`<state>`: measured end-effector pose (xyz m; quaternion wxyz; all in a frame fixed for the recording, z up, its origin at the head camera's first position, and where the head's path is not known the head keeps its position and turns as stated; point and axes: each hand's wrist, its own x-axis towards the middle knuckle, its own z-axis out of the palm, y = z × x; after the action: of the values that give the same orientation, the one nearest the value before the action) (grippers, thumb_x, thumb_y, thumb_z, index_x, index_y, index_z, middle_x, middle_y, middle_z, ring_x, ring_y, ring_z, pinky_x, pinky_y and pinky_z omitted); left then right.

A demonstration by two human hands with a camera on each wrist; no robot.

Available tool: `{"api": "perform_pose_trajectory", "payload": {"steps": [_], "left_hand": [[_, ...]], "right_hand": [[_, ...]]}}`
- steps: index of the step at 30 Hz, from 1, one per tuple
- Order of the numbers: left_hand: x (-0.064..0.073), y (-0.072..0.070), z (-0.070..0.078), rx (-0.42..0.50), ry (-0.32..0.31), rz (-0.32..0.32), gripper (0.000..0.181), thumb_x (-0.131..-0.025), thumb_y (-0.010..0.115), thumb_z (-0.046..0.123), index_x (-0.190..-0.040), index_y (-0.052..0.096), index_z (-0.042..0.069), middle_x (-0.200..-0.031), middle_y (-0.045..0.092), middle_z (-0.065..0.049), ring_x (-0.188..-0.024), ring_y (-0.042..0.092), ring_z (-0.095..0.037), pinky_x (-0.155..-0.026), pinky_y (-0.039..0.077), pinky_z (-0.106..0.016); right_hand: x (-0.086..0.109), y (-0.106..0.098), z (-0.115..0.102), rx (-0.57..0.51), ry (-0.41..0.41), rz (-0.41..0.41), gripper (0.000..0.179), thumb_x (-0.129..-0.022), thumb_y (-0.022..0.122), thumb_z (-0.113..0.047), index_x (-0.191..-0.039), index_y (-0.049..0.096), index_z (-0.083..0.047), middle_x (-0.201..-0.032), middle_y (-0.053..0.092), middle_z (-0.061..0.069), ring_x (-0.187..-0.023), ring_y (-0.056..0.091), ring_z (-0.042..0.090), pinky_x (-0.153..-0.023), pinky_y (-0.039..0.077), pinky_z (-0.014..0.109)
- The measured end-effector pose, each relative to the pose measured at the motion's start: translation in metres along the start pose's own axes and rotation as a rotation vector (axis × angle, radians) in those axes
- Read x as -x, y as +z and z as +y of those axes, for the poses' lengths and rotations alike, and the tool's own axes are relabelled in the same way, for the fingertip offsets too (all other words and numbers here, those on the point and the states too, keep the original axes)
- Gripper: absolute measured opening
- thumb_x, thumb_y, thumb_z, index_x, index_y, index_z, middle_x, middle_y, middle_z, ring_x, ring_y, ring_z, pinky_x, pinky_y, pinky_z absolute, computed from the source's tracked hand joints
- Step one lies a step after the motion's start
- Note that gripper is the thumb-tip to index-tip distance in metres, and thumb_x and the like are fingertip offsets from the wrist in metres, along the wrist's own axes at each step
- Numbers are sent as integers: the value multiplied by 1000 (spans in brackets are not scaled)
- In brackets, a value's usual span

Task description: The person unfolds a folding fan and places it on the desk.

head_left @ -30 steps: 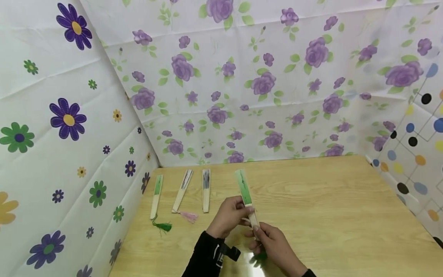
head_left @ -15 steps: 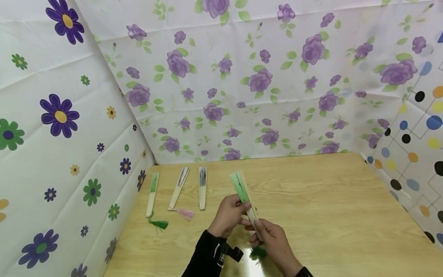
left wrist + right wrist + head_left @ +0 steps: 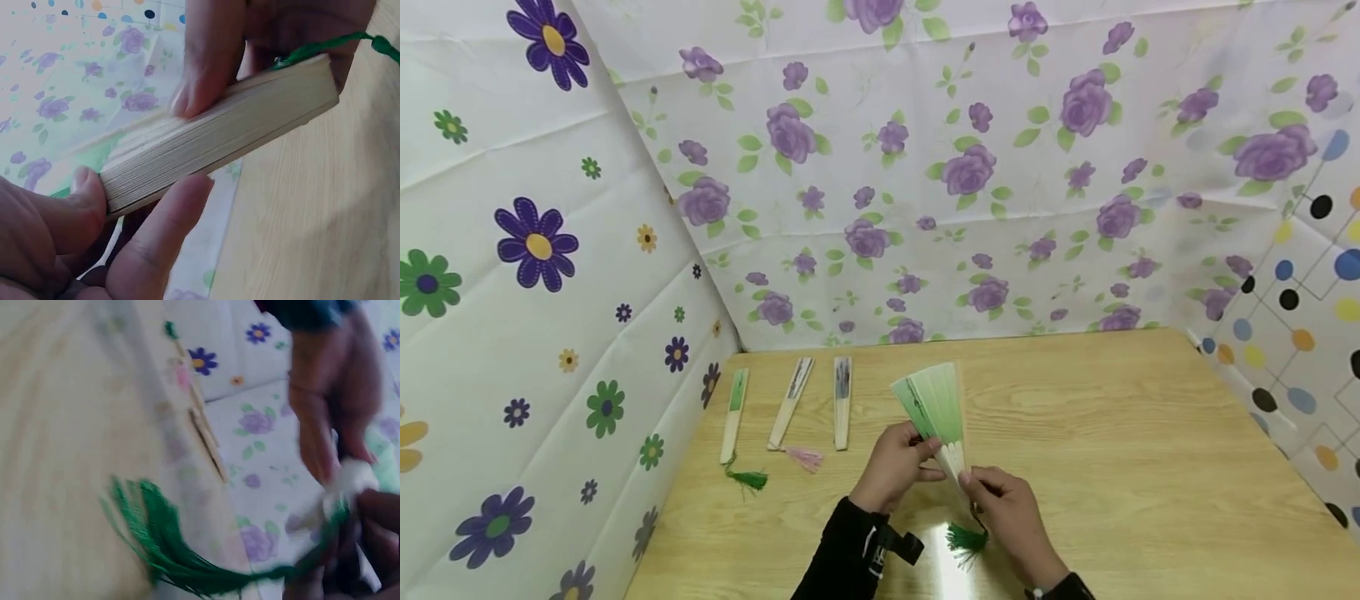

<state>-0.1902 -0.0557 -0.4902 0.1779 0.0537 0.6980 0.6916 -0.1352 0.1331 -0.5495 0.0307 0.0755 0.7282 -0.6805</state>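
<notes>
A green folding fan [image 3: 942, 406] with pale ribs is partly spread above the table, held by both hands. My left hand [image 3: 891, 468] pinches its left side where the green leaf meets the ribs. My right hand [image 3: 1009, 518] pinches the ribs near the pivot end. From that end hangs a green tassel [image 3: 966, 540], swinging blurred in the right wrist view. In the left wrist view the stacked ribs [image 3: 206, 147] lie between the thumb and a finger of the left hand, with right-hand fingers [image 3: 209, 75] over their upper edge.
Left on the wooden table [image 3: 1150, 467] lie three folded fans: a green one [image 3: 734, 417] with a green tassel, a grey-patterned one [image 3: 790, 406] with a pink tassel [image 3: 803, 458], and another grey-patterned fan [image 3: 842, 404]. Floral cloth walls [image 3: 865, 167] stand behind and at both sides.
The fan has gone from folded to partly spread, its right edge swinging rightward. My right hand has shifted slightly right, and the green tassel shows more fully below it.
</notes>
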Motion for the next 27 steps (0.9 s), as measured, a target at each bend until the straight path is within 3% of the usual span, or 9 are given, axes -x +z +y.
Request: {"api": "perform_pose_trajectory", "payload": {"steps": [6,9,12,16,18,20,24,27], "left_hand": [[1,-6,2,-35,-19,-57,25,-116,62,2,-137,72,-8,-122,74,-19,-105,78,-22,-87,77,-39],[1,-5,0,-32,-31,-64,26,-116,62,2,-138,72,-8,-124,76,-19,-106,80,-22,-86,77,-38],[0,-5,-3,-6,-33,-37,26,-116,62,2,-137,72,-8,-119,74,-16,-103,78,-21,-87,77,-38],[-1,-4,-5,41,-20,6,24,-117,60,2,-136,71,-8,-112,70,-12,-98,74,-17,-89,76,-38],[-1,-3,-5,54,-17,7,24,-117,60,2,-135,72,-8,-110,71,-11,-96,75,-16,-90,76,-38],[-1,-3,-4,55,-23,-6,22,-117,59,2,-132,72,-9,-107,70,-9,-93,75,-15,-89,76,-37],[-1,-2,-3,56,-30,-35,17,-117,60,2,-124,72,-7,-100,65,-5,-89,71,-17,-87,76,-36],[-1,-2,-3,57,-30,-39,14,-117,60,2,-120,71,-6,-98,62,-4,-88,69,-18,-87,76,-36]], "right_hand": [[-11,-19,1,-17,30,-260,30,-109,80,-25,-117,79,3,-88,72,-3,-85,72,13,-81,70,31],[-12,-23,0,-12,49,-316,31,-111,78,-25,-109,76,5,-89,70,-3,-87,72,14,-82,70,34],[-11,-22,-1,-20,75,-234,33,-111,77,-21,-94,69,7,-86,66,-2,-83,68,14,-80,69,32],[-8,-16,0,-96,109,-52,31,-109,78,-18,-94,74,8,-84,67,-1,-79,67,14,-77,68,29],[-8,-17,1,-132,117,-36,30,-110,78,-18,-100,77,10,-87,70,-2,-79,68,14,-76,68,28],[-9,-21,1,-146,115,-93,30,-112,75,-19,-115,79,10,-92,73,-3,-81,68,13,-76,66,27],[-16,-33,-2,-124,86,-284,39,-116,69,-25,-136,75,8,-99,76,-7,-82,70,9,-76,66,25],[-20,-40,-5,-64,51,-363,40,-117,69,-29,-128,76,8,-95,77,-7,-81,72,8,-77,67,27]]}}
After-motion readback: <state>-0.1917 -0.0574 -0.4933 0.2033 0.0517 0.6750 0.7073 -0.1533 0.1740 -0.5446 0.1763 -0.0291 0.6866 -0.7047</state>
